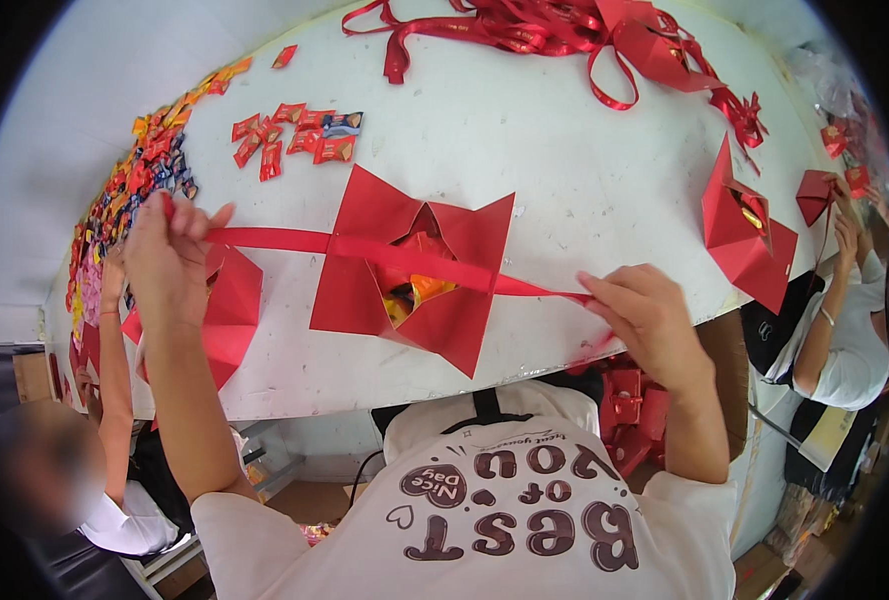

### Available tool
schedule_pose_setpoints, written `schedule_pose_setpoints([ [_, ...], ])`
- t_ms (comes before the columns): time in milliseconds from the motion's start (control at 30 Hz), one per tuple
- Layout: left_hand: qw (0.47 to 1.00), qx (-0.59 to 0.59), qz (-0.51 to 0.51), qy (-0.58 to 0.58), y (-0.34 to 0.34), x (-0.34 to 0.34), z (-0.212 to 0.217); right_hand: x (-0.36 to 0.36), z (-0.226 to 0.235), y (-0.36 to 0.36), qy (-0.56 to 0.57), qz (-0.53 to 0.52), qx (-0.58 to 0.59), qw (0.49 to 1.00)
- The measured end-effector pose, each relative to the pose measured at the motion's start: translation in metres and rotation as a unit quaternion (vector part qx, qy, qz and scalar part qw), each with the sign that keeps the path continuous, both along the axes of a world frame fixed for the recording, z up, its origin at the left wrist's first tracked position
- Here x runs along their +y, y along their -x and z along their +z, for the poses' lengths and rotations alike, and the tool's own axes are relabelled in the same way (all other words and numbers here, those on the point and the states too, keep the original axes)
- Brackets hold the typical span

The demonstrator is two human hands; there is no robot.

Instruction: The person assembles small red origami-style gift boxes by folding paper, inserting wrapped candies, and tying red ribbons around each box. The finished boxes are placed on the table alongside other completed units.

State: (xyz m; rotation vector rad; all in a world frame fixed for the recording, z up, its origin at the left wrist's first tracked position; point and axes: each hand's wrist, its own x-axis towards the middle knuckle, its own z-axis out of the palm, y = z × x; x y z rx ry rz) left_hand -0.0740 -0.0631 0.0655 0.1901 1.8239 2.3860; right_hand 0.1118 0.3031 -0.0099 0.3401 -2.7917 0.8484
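A red ribbon is stretched across the top of an unfolded red paper gift box, whose pointed flaps stand apart. My left hand grips the ribbon's left part, and a bit of red shows between its fingers. On the other side my right hand pinches the ribbon's right end, slightly lower. Wrapped candies, orange, yellow and red, show inside the box beneath the ribbon. Another red box stands on the table, partly hidden behind my left wrist and forearm.
Red-wrapped candies lie beyond my left hand, with a heap of mixed candies along the far left edge. Loose ribbons are piled at the back. Another open box stands at right. Co-workers sit on both sides; red boxes lie below the table edge.
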Motion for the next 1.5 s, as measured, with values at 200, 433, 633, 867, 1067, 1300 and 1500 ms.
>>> schedule_pose_setpoints([
  [200, 0.999, 0.014, -0.035, -0.038, -0.011, 0.004, 0.029, 0.026, 0.052, -0.010, -0.060, 0.025, 0.000, 0.998],
  [433, 0.997, 0.072, 0.002, 0.026, -0.015, 0.042, 0.027, 0.006, 0.024, 0.000, -0.014, 0.047, -0.104, 0.993],
  [633, 0.996, 0.072, -0.046, -0.024, -0.011, 0.031, 0.021, -0.023, -0.037, 0.004, 0.064, 0.017, -0.129, 0.989],
  [867, 0.994, 0.106, 0.025, -0.002, -0.003, 0.032, 0.024, 0.039, 0.064, -0.023, 0.150, -0.085, -0.166, 0.971],
  [1067, 0.989, 0.139, 0.020, 0.056, -0.027, 0.064, 0.049, -0.003, 0.133, 0.012, 0.235, -0.076, -0.108, 0.963],
  [1300, 0.887, 0.213, -0.232, 0.338, -0.063, 0.113, 0.054, -0.066, 0.153, 0.063, 0.049, 0.032, 0.078, 0.995],
  [1500, 0.882, 0.258, -0.264, 0.293, -0.061, 0.123, 0.057, -0.079, 0.157, 0.074, -0.051, 0.044, 0.329, 0.942],
])
